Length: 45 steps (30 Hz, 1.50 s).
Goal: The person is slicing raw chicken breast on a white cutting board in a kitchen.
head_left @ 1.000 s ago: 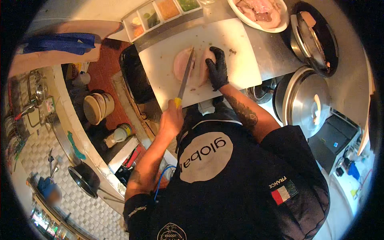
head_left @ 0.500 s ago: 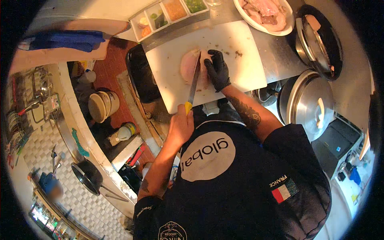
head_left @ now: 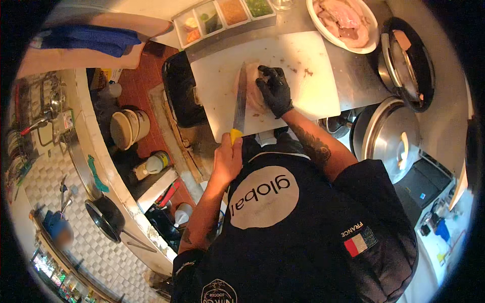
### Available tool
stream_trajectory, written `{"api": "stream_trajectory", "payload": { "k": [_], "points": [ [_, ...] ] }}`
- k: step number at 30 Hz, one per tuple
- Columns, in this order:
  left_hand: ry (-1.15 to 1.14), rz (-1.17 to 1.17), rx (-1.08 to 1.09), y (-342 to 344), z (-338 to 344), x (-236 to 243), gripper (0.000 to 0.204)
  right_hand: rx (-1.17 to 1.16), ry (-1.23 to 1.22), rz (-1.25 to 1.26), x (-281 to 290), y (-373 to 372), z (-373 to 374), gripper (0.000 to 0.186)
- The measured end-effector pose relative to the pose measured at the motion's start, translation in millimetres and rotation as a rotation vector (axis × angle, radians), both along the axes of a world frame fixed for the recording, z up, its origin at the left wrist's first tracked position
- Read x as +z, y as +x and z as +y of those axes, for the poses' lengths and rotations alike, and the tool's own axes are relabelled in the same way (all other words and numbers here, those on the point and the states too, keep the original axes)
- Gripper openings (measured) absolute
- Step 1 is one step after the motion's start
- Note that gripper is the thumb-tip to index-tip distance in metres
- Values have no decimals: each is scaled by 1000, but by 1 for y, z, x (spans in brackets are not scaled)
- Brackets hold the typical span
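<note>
My bare left hand is closed round the yellow handle of a long kitchen knife. The blade points away from me and lies over the left side of a pale pink piece of raw meat, hiding part of it. On the meat's right side rests my right hand, in a black glove, its fingers bent and pressing onto it. Under them is a white cutting board with small brown scraps on it.
Behind the board stands a tray of chopped ingredients. A white bowl of raw meat slices, a dark pan and a large lidded pot are at right. A black bin sits left; a person appears far left.
The knife blade has shifted left and now shows more of its flat side. My gloved right hand stays on the meat. The whole view has moved slightly.
</note>
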State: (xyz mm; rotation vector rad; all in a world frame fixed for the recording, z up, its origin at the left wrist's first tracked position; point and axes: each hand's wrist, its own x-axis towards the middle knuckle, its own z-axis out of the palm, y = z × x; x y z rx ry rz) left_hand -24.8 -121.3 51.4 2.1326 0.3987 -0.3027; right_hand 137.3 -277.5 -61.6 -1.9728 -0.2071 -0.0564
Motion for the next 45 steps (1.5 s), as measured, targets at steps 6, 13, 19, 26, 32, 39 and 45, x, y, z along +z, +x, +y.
{"api": "stream_trajectory", "payload": {
  "k": [6,13,19,26,32,39,45],
  "points": [
    [-149,177,88,-2,6,-6,28,62,-76,-107,-2,-1,-7,36],
    [-245,199,152,-10,20,-34,33,34,-236,-324,-22,-3,4,49],
    [-277,232,76,-9,30,-53,36,159,-302,-307,-30,-6,6,50],
    [-353,270,2,3,47,-70,39,174,-334,-244,-24,-4,4,58],
    [-439,232,-15,32,41,-76,41,160,-371,-274,-14,-6,7,68],
    [-331,199,-67,74,24,-95,41,125,-347,-322,-18,-6,12,66],
    [-279,169,-140,40,35,-68,41,114,-382,-284,-19,-6,5,65]
  ]
}}
